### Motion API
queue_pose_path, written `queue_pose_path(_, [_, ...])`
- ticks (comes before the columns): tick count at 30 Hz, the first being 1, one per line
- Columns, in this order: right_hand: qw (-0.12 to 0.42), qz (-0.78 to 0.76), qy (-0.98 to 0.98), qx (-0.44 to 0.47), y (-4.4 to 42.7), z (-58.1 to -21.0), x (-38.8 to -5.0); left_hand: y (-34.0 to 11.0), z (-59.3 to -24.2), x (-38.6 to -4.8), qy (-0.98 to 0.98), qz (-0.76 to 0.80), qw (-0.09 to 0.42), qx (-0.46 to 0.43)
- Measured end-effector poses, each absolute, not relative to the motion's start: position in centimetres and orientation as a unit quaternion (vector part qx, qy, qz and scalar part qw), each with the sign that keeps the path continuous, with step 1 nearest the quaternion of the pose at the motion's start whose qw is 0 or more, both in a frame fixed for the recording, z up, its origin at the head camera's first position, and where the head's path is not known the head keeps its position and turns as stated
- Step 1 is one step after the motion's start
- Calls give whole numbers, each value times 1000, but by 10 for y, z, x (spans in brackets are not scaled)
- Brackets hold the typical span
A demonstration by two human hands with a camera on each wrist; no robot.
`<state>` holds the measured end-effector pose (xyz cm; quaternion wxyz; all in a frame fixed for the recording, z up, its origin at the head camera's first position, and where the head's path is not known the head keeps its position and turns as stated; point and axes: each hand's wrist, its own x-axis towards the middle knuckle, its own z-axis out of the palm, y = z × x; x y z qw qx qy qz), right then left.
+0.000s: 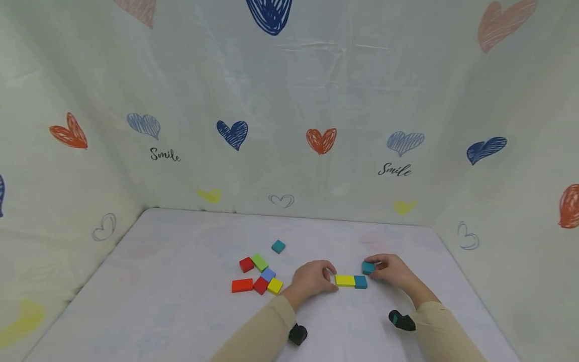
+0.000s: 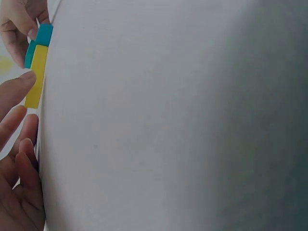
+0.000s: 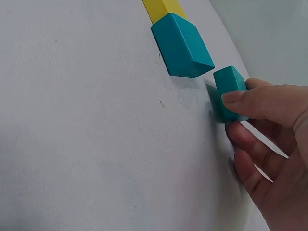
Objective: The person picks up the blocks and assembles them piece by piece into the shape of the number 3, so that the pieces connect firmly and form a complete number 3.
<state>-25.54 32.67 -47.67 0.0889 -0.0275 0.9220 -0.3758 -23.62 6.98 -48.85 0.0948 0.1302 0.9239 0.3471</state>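
Observation:
My right hand [image 1: 392, 270] pinches a teal block [image 3: 230, 86] between thumb and fingers, just behind the right end of a short row. That row lies on the table: a long yellow block [image 1: 345, 281] with a second teal block [image 1: 360, 282] against its right end. In the right wrist view, a small gap shows between the held block and the teal block [image 3: 183, 45] of the row. My left hand [image 1: 313, 277] is at the yellow block's left end, thumb and forefinger spread apart. Whether its fingertips touch the yellow block [image 2: 36, 77] is hard to tell in the left wrist view.
Left of my left hand lies a loose cluster with red blocks [image 1: 242, 285], a green block [image 1: 260, 262], a blue block [image 1: 268, 274] and a yellow one [image 1: 275, 286]. Another teal block [image 1: 278, 246] sits behind it. A heart-patterned curtain [image 1: 280, 166] borders the white table [image 1: 158, 251].

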Motion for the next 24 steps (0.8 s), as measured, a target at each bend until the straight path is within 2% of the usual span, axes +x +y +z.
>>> queue_pose_path(11, [88,-386,918,-37,325,-479,-255,74,-486,-236,933,322,91,130])
queue_pose_path(24, [78,-386,919,-3,336,-482,-250,75,-486,-236,935,318,95,126])
